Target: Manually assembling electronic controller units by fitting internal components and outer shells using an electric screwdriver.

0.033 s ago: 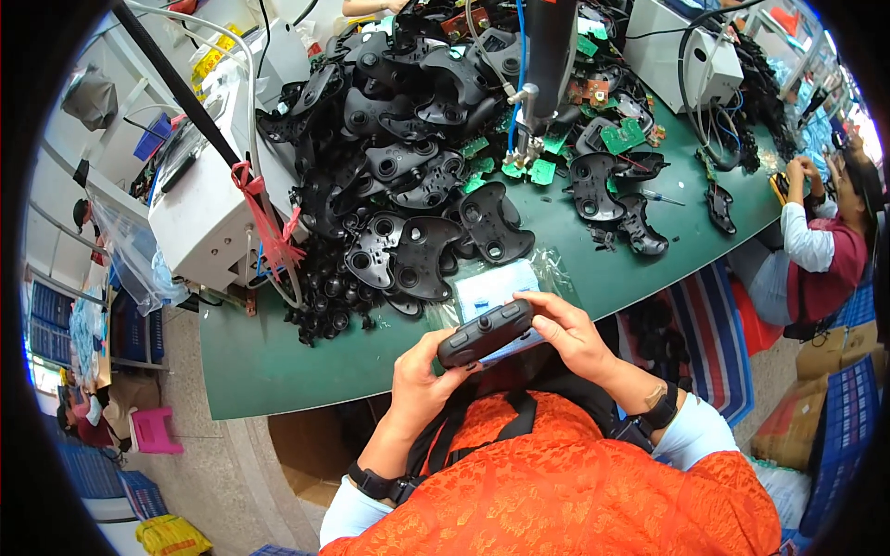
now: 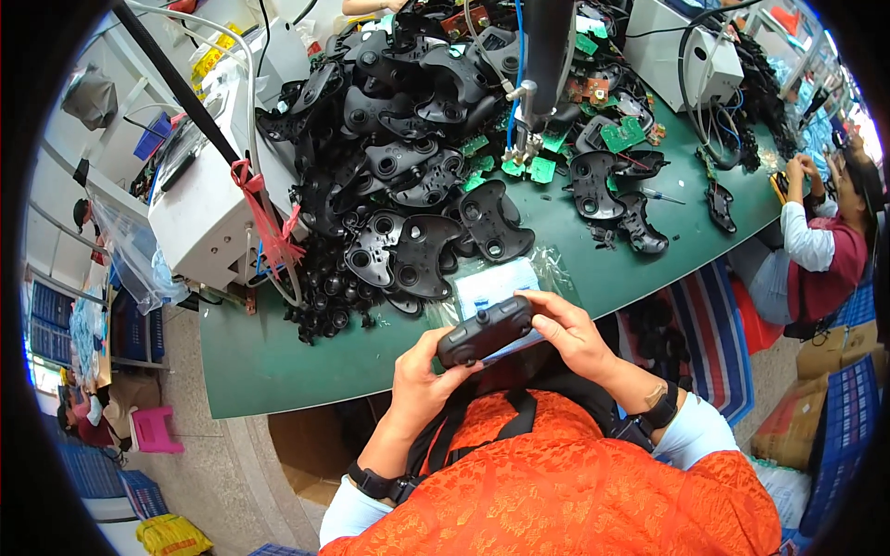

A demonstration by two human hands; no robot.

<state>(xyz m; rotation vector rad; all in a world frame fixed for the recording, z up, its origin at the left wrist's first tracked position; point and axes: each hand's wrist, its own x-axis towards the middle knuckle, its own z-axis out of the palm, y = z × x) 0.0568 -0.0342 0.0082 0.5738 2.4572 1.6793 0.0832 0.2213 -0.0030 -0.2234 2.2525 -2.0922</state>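
Observation:
Between my two hands I hold a black game controller (image 2: 486,334) over the front edge of the green table, its top edge tipped up. My left hand (image 2: 423,375) is closed round its left end, thumb along the near side. My right hand (image 2: 567,332) grips the right end, fingers over the far edge. Just beyond it lies a white and blue cloth or pad (image 2: 498,284) on clear plastic, partly covered by the controller. Loose controller shells (image 2: 427,255) lie farther off, and a heap of small black thumbstick caps (image 2: 324,310) sits to their left.
A large pile of black controller shells (image 2: 399,111) covers the table's far middle. A dark vertical post with a metal fitting (image 2: 527,120) stands among green circuit boards (image 2: 623,135). Grey-white machine boxes (image 2: 199,208) flank the table (image 2: 269,375). Another person (image 2: 816,232) sits at right.
The controller has turned slightly in my hands, showing more of its face and a thumbstick. Both hands stay in nearly the same place.

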